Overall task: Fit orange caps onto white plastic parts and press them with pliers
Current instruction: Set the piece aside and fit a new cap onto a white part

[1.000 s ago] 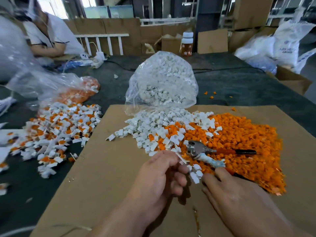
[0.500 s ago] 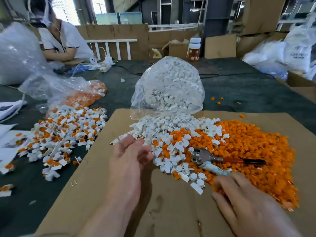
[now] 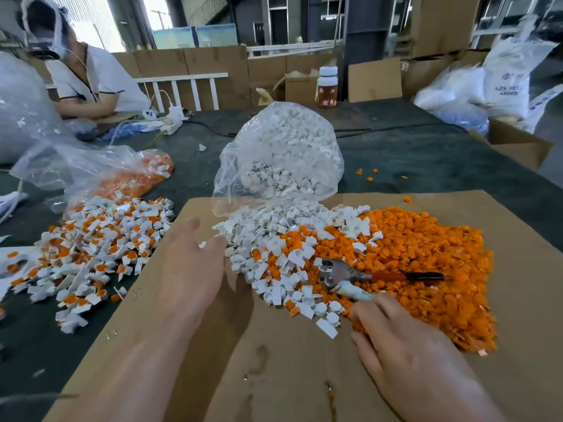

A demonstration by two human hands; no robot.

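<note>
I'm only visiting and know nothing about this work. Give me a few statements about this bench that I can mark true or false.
1. The metal pliers with a red-and-black handle lie on the heap of orange plastic caps. True.
2. The clear plastic bag at the far edge of the brown cardboard sheet holds orange caps. False: it holds white plastic parts.
3. The left hand grips the pliers. False: its fingers are straight, and the pliers lie apart from it.
4. A second person in a white top sits at the far left. True.
</note>
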